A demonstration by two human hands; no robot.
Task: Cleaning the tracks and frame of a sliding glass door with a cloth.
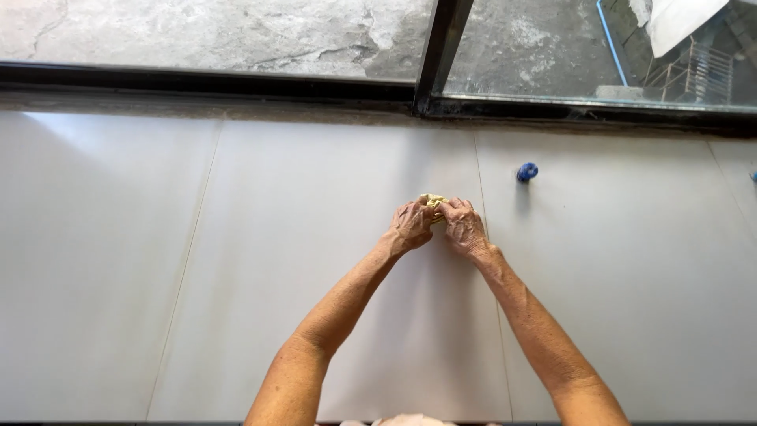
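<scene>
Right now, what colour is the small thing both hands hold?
Pale yellow lump, pinched between both hands; head view.

Bright daylight, sharp focus, soft shadows

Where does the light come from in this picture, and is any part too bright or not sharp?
Head view: daylight enters through the window at the top; the white floor is bright, nearly washed out at upper left. The blue object casts a short shadow toward the camera. The left hand, right hand and yellow thing between them are sharp; straight lines bow slightly at the edges.
</scene>
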